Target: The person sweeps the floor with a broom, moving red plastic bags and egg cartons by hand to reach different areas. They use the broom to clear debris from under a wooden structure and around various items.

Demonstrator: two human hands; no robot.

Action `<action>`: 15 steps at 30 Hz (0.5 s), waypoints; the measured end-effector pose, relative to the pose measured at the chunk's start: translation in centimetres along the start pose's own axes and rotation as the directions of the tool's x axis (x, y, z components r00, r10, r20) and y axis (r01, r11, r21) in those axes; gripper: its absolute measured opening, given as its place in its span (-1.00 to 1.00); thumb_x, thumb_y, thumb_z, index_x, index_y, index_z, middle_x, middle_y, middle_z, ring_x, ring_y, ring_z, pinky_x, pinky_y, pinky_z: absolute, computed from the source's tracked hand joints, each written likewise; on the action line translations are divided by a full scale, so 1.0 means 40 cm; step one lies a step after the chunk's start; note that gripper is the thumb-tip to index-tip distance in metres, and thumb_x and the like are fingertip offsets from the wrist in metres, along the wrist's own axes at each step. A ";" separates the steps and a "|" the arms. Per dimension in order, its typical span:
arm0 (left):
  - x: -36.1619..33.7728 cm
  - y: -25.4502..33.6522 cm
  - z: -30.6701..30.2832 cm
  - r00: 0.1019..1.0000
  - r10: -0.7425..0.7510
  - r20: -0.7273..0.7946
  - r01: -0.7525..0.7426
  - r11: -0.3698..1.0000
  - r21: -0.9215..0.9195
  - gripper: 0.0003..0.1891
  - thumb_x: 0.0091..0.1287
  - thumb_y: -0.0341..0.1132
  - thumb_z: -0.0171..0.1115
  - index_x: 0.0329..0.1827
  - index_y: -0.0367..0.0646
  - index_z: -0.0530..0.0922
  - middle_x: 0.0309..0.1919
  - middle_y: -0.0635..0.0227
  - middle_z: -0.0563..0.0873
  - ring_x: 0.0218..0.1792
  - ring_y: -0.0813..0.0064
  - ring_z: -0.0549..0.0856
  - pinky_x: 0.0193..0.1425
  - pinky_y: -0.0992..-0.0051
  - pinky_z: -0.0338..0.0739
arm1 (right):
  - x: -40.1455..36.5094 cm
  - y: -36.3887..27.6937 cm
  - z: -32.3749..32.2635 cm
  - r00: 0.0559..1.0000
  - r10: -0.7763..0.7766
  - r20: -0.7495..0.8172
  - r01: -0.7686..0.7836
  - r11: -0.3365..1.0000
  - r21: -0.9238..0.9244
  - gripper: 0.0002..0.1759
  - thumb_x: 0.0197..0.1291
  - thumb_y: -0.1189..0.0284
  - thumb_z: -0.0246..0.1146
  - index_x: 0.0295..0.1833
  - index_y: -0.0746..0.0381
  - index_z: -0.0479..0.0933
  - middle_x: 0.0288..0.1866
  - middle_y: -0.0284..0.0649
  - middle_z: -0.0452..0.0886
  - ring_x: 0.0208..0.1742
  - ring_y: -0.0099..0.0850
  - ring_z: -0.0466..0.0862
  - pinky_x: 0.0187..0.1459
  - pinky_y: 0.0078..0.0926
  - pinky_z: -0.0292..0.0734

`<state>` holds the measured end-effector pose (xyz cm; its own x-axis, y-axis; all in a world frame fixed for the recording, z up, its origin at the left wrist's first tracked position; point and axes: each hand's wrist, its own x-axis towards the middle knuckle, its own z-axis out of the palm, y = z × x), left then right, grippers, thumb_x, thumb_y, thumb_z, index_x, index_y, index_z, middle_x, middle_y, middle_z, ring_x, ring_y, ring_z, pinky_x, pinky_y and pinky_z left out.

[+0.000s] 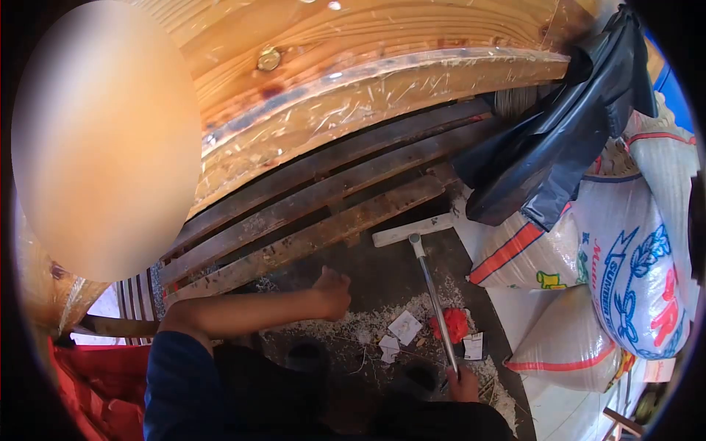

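Note:
My right hand [464,385] is wrapped round the lower end of a metal pole [435,309]. At the pole's far end a flat, pale crossbar head [413,230] rests on the dark floor. My left hand [333,293] is held out over the floor, its fingers curled together; whether anything is inside them is hidden. Below it lie pale shavings [368,323]. White paper scraps [404,328] and a crumpled red piece [450,325] lie among the debris, the red piece beside the pole.
A wooden slatted pallet [309,235] lies beyond the hands, under a thick wooden tabletop [382,95]. Several filled sacks [632,257] and a black plastic sheet [544,140] are at the right. Red fabric [95,389] is at the lower left.

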<state>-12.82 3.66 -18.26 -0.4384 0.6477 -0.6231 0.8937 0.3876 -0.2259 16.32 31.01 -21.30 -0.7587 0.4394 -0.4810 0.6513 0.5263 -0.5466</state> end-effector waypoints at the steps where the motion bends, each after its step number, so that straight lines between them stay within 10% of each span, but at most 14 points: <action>1: -0.023 -0.038 -0.043 0.988 0.072 0.139 -0.042 0.977 -0.209 -0.47 0.32 0.00 0.16 0.16 -0.26 0.58 0.26 -0.03 0.49 0.28 -0.03 0.48 0.35 -0.10 0.30 | -0.001 0.009 0.013 0.999 -0.030 -0.030 0.030 1.000 -0.004 -0.61 0.25 0.17 0.26 -0.20 0.34 0.58 -0.43 0.11 0.63 -0.29 0.06 0.69 -0.29 -0.09 0.50; 4: -0.208 -0.118 -0.225 0.968 0.175 0.180 -0.049 0.834 -0.549 -0.34 0.40 0.06 0.08 0.36 -0.33 0.37 0.35 -0.10 0.38 0.36 -0.06 0.38 0.40 0.11 0.32 | 0.004 -0.016 0.000 0.996 -0.076 -0.044 0.076 0.997 0.002 -0.70 0.30 0.27 0.20 -0.14 0.33 0.56 -0.44 0.12 0.61 -0.31 0.11 0.67 -0.30 -0.03 0.49; 9: -0.442 -0.046 -0.348 0.913 0.244 -0.327 -0.394 0.733 -0.554 -0.40 0.39 0.02 0.12 0.27 -0.34 0.42 0.10 -0.07 0.54 0.10 -0.02 0.59 0.24 0.14 0.46 | 0.170 -0.101 0.031 0.939 -0.324 -0.116 0.327 0.945 0.007 -0.71 0.32 0.38 0.14 0.06 0.32 0.48 -0.44 0.17 0.61 -0.35 0.19 0.63 -0.32 0.08 0.47; 11: -0.441 0.009 -0.342 0.850 0.357 -0.387 -0.512 0.393 -0.764 -0.43 0.44 -0.04 0.10 0.33 -0.31 0.38 0.10 -0.05 0.55 0.16 0.01 0.56 0.31 0.18 0.44 | 0.279 -0.152 0.072 0.880 -0.445 -0.168 0.455 0.890 0.024 -0.72 0.33 0.40 0.12 0.06 0.33 0.46 -0.47 0.20 0.60 -0.37 0.23 0.62 -0.36 0.09 0.48; 15: -0.392 0.049 -0.303 0.970 0.211 -0.123 -0.230 0.620 -0.750 -0.48 0.44 -0.07 0.09 0.30 -0.29 0.41 0.00 0.01 0.60 0.09 0.06 0.61 0.24 0.22 0.50 | 0.444 -0.347 0.098 0.893 -0.429 -0.136 0.430 0.903 -0.019 -0.76 0.35 0.37 0.10 -0.07 0.34 0.45 -0.45 0.25 0.60 -0.34 0.27 0.62 -0.33 0.12 0.54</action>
<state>-5.34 2.21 0.16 -0.2482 0.7909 -0.5594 0.5833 0.5830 0.5655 -6.15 28.64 -24.93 -0.9586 0.2660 -0.1019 0.2612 0.6782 -0.6869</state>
